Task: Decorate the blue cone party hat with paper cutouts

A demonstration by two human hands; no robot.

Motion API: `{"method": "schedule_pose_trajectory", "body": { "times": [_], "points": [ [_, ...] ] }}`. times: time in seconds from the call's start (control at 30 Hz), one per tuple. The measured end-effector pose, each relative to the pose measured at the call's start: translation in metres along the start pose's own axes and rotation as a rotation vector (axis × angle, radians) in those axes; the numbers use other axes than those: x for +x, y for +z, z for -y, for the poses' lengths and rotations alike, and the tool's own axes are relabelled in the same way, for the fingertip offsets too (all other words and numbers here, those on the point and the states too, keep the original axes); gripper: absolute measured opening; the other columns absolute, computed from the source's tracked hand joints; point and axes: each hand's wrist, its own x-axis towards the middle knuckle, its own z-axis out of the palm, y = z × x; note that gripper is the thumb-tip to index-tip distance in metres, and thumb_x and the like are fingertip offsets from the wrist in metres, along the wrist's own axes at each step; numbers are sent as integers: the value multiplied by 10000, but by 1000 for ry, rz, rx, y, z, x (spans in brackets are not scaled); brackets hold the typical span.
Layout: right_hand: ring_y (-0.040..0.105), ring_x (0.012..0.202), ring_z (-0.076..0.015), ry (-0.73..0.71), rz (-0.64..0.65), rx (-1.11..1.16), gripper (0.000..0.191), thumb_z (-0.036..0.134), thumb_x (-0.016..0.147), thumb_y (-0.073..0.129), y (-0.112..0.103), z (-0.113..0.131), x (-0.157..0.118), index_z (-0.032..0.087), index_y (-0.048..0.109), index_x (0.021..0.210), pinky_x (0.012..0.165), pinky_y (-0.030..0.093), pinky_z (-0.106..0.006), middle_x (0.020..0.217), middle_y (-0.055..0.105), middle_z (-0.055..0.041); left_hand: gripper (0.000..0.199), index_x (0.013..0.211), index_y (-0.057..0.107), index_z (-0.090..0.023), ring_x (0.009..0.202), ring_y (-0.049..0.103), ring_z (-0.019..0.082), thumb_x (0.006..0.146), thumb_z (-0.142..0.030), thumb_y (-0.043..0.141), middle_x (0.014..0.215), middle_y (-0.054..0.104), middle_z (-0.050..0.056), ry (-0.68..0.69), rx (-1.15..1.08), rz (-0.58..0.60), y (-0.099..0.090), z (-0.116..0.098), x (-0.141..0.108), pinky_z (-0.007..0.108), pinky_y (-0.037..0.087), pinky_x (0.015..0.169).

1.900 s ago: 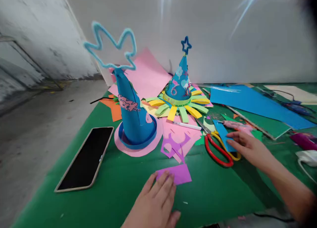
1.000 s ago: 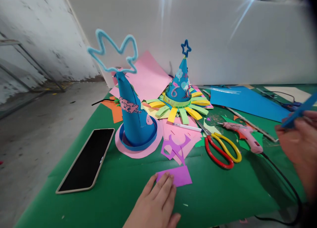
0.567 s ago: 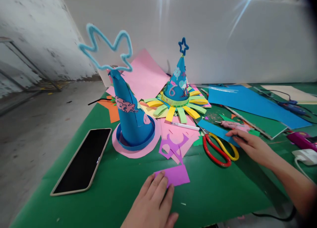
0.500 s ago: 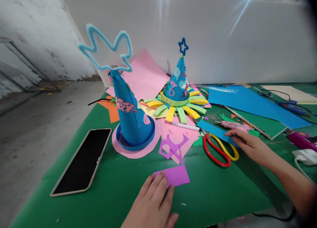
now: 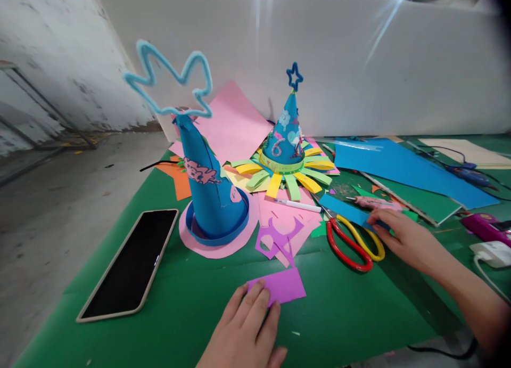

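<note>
The left hand (image 5: 243, 330) is loose, not in a fist, and its fingers lie on the left side of the purple paper (image 5: 285, 285), which is flat on the green table (image 5: 191, 315). The right hand (image 5: 403, 240) has the near end of the blue strip (image 5: 345, 209) between its thumb and fingers. I can't tell how hard it squeezes. The strip lies at a slant over part of the scissors (image 5: 334, 217), and its far end is near the white pen (image 5: 301, 205).

To hold the purple paper well, I think soft, flat fingers are best. A hard push could make it slide or crease. The blue strip looks thin, so a light pinch close to its end should be enough. If it is squeezed too hard, it could bend.

It is smart to lift the strip up before moving it sideways, so it does not catch on the red and yellow handles. It is good to watch out for the pink glue gun (image 5: 377, 202) too, because it lies just past the right hand and its tip might be hot
</note>
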Motion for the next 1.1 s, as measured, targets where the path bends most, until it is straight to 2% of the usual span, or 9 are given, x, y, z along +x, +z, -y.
{"method": "schedule_pose_trajectory", "body": {
  "times": [0.1,0.27,0.37,0.63,0.8,0.87,0.93,1.0,1.1],
  "points": [
    [545,1047,-275,9,7,-32,181,346,806,432,-5,-3,-3,224,561,843,875,437,-403,1045,607,-97,342,983,597,-175,1047,519,246,857,-417,391,1019,633,81,2,9,9,-1,0,0,396,328,946],
    [622,791,-284,278,-183,-97,216,381,800,438,-12,0,-5,212,536,893,557,479,-354,955,616,-116,354,963,603,-173,1037,523,237,885,-390,334,1002,640,77,-5,-2,0,-2,1,2,396,309,953],
    [632,641,-230,353,-181,-83,205,391,793,473,-11,0,-4,218,531,888,477,458,-301,867,648,-80,358,946,611,-174,1015,534,232,890,-382,325,981,647,74,-6,-11,-27,-3,1,5,391,313,948],
    [638,719,-225,337,-62,-97,206,397,797,478,2,-16,-7,226,517,905,574,491,-300,871,648,-79,339,919,620,-176,993,539,229,882,-384,355,963,649,71,-6,-10,-36,-5,1,6,380,313,938],
    [587,849,-334,348,-73,-237,260,391,766,474,9,-27,-6,183,535,909,692,470,-419,934,598,-155,349,903,624,-179,975,542,226,897,-348,319,938,647,71,-33,-36,-93,-7,1,8,397,295,943],
    [569,880,-356,356,-93,-276,275,370,760,463,11,-30,-7,162,539,923,715,460,-444,936,587,-176,323,866,628,-187,923,554,216,892,-337,343,897,651,57,-73,-51,-157,-13,-2,20,396,302,921],
    [556,910,-369,359,-121,-294,294,364,758,459,11,-30,-10,145,543,934,728,455,-460,927,587,-187,254,862,629,-197,906,557,203,867,-349,426,903,649,33,-90,-80,-68,-21,-8,41,374,317,893],
    [523,970,-407,353,-180,-300,352,387,762,458,11,-27,-11,118,549,969,760,428,-511,949,582,-217,204,907,622,-192,904,544,199,850,-318,471,918,640,19,23,-82,-72,-25,-17,72,381,313,887],
    [540,974,-381,244,-251,-212,397,429,766,482,10,-17,-10,136,564,1021,799,421,-501,975,612,-187,251,1019,595,-127,999,503,233,870,-232,422,1026,603,81,250,-101,64,-15,-35,122,415,328,891]
  ]
}}
